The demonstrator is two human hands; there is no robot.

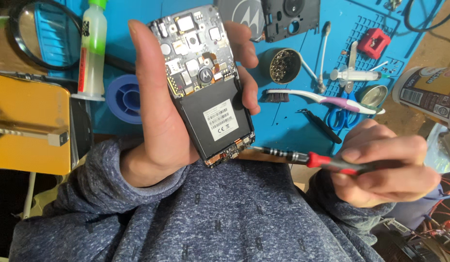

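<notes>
left hand [159, 111] grips the opened phone [205, 82] steady while right hand [385, 167], closed on the screwdriver [307, 157], should keep its tip square at the bottom edge.

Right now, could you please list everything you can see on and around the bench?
phone: 1, black, back cover off, in left hand
screwdriver: 1, red and black, tip at phone's lower edge, in right hand
mat: 1, blue, under the tools
magnifier: 1, black rim, top left
tube: 1, white with green cap, left of phone
reel: 1, blue, by the tube
screw tin: 1, round, right of phone
toothbrush: 1, white and purple, mid mat
scissors: 1, blue handles, right
syringe: 1, clear, right
yellow panel: 1, far left
left hand: holds phone
right hand: holds screwdriver
</notes>
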